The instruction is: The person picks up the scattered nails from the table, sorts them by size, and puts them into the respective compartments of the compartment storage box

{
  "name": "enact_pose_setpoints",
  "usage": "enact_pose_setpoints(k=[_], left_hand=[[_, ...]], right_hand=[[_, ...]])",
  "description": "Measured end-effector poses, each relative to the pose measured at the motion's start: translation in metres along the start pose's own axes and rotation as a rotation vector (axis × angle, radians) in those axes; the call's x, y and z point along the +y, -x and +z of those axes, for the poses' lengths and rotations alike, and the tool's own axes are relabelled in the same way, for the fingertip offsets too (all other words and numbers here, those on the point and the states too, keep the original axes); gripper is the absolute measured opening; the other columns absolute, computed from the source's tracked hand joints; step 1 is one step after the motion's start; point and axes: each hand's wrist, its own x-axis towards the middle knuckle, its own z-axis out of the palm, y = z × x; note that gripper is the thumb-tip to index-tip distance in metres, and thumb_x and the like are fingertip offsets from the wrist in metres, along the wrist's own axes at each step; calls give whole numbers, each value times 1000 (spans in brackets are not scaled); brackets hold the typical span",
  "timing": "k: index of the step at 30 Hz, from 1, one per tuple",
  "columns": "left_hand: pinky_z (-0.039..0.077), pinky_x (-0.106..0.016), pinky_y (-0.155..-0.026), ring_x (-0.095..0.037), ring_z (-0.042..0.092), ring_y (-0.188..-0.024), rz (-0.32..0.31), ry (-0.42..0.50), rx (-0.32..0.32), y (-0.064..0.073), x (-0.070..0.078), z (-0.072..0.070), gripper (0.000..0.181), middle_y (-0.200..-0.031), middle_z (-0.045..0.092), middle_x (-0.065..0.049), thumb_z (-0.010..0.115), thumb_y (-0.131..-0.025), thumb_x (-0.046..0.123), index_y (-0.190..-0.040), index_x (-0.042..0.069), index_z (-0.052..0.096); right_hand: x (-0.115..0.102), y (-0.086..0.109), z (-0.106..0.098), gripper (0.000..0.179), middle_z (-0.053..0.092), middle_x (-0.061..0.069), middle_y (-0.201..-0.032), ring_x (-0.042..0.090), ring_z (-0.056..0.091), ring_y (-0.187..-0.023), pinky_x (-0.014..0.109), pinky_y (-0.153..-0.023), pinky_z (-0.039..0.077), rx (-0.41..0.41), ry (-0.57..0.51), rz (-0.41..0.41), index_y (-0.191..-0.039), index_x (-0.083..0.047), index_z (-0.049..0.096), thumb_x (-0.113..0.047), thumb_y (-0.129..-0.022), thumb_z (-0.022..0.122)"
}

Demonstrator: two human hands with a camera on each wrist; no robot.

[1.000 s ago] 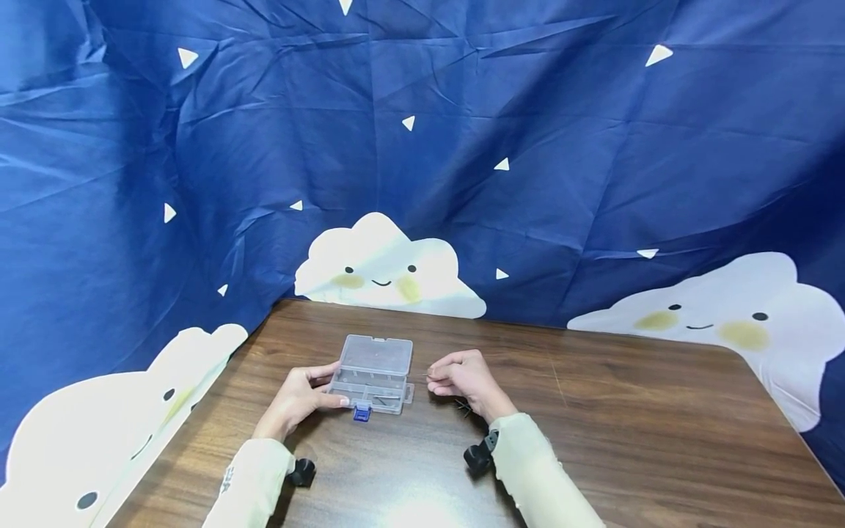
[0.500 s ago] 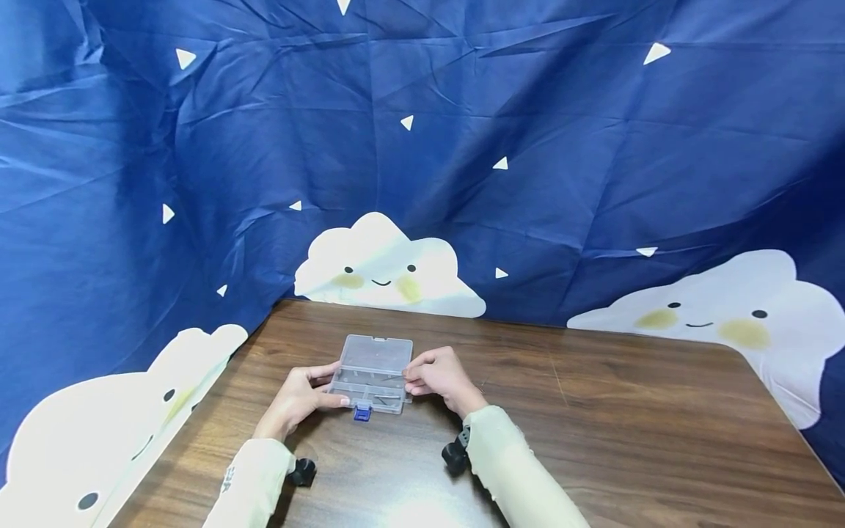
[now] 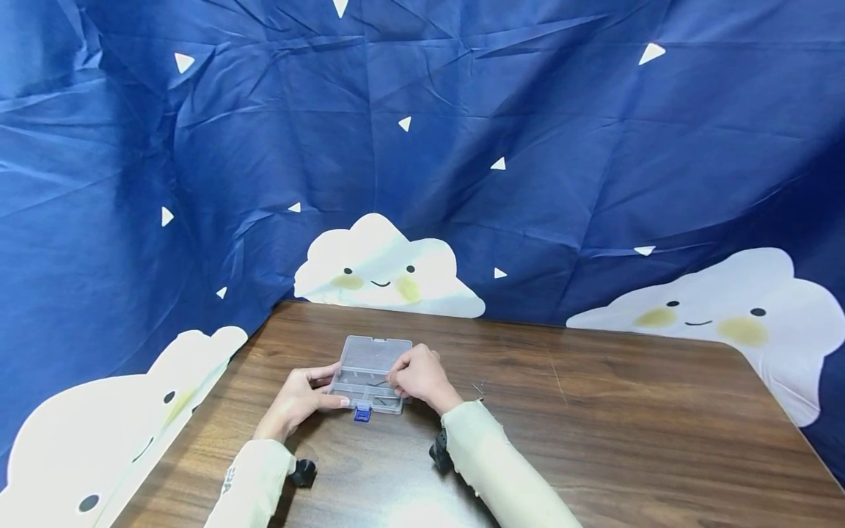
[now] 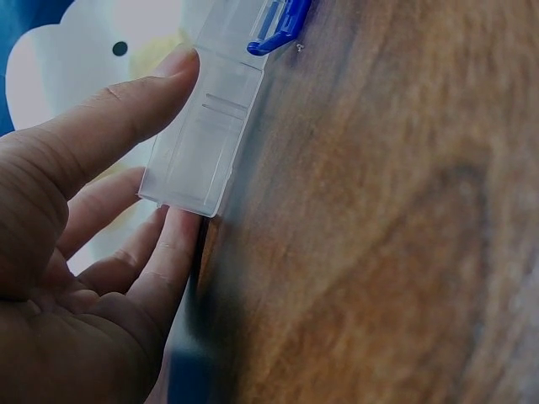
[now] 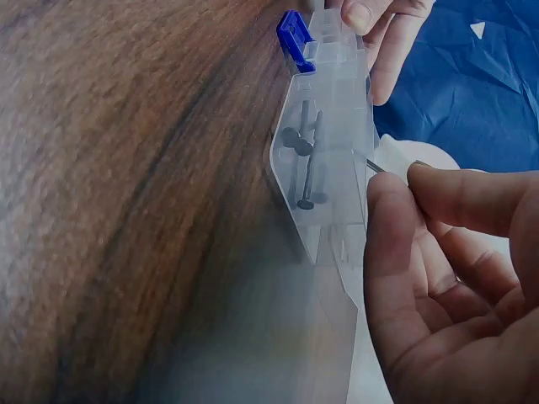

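Observation:
A clear plastic compartment box (image 3: 376, 353) lies on the wooden table with its lid tipped back and a blue latch (image 3: 362, 413) at its front. My left hand (image 3: 295, 400) grips the box's left end, thumb on the top edge and fingers at the end wall, as the left wrist view shows. Over the right side of the box, my right hand (image 3: 422, 376) pinches a thin metal nail (image 5: 376, 167) between thumb and forefinger; its tip points into the box. Several nails (image 5: 310, 172) lie in a front compartment, seen through the clear wall in the right wrist view.
A few loose nails (image 3: 479, 389) lie on the table (image 3: 627, 425) to the right of my right hand. Behind and at the left, a blue cloth (image 3: 422, 147) with smiling clouds hangs along the table's edges.
My right hand has moved left from beside the box to over its right side, carrying the nail. The loose nails on the table came into view. My left hand and the box stayed put.

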Motion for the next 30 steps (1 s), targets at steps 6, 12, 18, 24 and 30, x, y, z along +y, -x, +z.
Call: enact_pose_setpoints(k=[6,12,18,24,30], left_hand=[[55,-28,-89,-36,57,-122,0,1,3,1,-1,0,79,-135,57,-26,91,-67,-5,-138,-7,56],[55,-29,-90,-37,58,-121,1,4,5,1,-3,1,79,-134,58,-27,90,-67,-6,-138,-7,56],[55,-28,-89,-36,58,-121,2,5,5,1,-3,0,79,-135,58,-26,90,-67,-5,-138,-6,56],[54,-29,-91,-37,56,-123,3,-5,5,1,-2,0,78,-138,56,-24,91,-67,-3,-138,-5,57],[54,-29,-91,-36,57,-122,7,-1,4,-1,-1,-1,79,-136,57,-25,91,-66,-4,-137,-5,57]], right_hand=[[0,0,2,12,67,-1,-55,19,67,-50,24,-47,54,-1,43,13,-70,-7,80,-2,-78,75],[2,2,3,10,68,2,-57,18,66,-49,29,-48,57,-3,-1,28,-72,-6,80,-2,-80,75],[1,3,-1,8,69,3,-60,16,66,-52,32,-52,60,-21,-83,41,-77,-1,80,-2,-83,75],[-1,8,-11,5,70,7,-65,15,65,-53,32,-53,60,-58,-124,29,-79,1,79,-1,-83,77],[2,14,-25,7,72,13,-70,15,65,-55,28,-52,58,-93,-166,38,-82,4,78,-2,-84,77]])
